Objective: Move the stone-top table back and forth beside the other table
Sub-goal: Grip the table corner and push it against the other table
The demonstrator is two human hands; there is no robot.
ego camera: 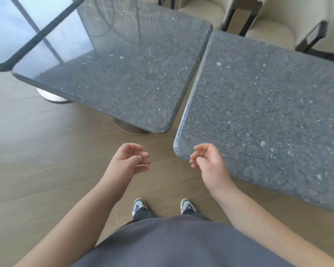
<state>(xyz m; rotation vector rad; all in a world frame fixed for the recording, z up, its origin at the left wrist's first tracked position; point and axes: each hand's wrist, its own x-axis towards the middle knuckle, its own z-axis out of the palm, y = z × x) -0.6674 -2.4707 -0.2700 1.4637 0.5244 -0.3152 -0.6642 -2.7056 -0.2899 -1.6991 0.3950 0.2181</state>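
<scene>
- Hovering loosely curled and holding nothing, the left hand (130, 160) and right hand (207, 162) hung at lower centre.
- The right-hand speckled grey stone-top table (268, 116) nearly touched the left-hand glossy grey stone table (123, 74).

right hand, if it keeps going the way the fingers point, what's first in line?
The right hand has loosely curled fingers pointing left, toward the left hand. That hand is probably first in line, with only floor showing in the gap between them. The near table's corner sits just beyond the fingers; depth is unclear, so it might brush that.
</scene>
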